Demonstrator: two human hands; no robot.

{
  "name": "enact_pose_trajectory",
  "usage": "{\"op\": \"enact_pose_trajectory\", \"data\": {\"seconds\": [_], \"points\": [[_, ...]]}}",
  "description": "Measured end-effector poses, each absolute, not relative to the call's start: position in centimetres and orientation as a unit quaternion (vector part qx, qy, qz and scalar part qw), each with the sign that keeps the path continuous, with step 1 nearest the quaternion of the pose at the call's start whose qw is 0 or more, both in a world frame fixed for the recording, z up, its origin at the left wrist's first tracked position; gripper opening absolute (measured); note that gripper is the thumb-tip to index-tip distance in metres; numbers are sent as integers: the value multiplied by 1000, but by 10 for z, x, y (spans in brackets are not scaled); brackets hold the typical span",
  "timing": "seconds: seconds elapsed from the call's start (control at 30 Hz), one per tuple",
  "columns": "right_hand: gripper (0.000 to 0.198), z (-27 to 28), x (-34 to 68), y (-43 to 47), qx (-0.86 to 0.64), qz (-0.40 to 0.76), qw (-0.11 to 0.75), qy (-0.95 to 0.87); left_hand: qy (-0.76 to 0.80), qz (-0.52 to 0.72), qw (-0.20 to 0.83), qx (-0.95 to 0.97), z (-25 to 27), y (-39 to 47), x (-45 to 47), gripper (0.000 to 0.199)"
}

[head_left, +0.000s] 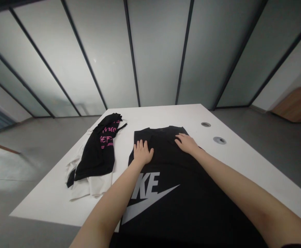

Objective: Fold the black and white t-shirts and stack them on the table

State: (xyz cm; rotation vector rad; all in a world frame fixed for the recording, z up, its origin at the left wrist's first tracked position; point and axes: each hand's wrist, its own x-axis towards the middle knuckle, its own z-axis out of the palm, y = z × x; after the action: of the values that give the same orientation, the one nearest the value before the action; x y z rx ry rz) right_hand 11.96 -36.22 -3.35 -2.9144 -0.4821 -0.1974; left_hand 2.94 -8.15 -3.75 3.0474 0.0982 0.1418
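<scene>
A black sleeveless shirt [171, 165] with a light grey "NIKE" print and swoosh is spread on the white table, its neckline toward the far side. On its upper left part rests my left hand [142, 152], palm down with the fingers spread. Flat against the upper right, close to the shoulder, lies my right hand [187, 143] with its fingers apart. Neither hand grips the cloth. My left forearm covers part of the lettering. The shirt's lower end runs toward my body and merges into the dark area at the bottom.
To the left, a black garment [98, 151] with pink lettering lies over white cloth [98, 184]. The white table [163, 113] has two round grommets [219, 140] at its right. Frosted glass panels [158, 51] stand behind it. A wooden piece [297, 105] is at far right.
</scene>
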Motion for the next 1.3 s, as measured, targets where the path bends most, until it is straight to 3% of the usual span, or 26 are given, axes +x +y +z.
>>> {"op": "enact_pose_trajectory", "data": {"seconds": [0.4, 0.63, 0.87, 1.17, 1.3], "points": [[71, -61, 25, -391, -985, -34, 94, -142, 21, 70, 6, 997, -25, -80, 3, 78], [83, -76, 7, -383, -991, -4, 87, -98, 5, -20, -1, 1000, -41, -82, -23, 90], [83, -60, 71, -362, -992, -4, 77, -102, 46, -126, 31, 991, -22, -69, 49, 96], [79, -43, 126, -341, -992, 1, 90, -94, 41, 9, 73, 996, -38, -61, 97, 87], [65, -47, 125, -350, -977, -68, 169, -107, 38, 135, 155, 978, -51, -47, 95, 67]]}}
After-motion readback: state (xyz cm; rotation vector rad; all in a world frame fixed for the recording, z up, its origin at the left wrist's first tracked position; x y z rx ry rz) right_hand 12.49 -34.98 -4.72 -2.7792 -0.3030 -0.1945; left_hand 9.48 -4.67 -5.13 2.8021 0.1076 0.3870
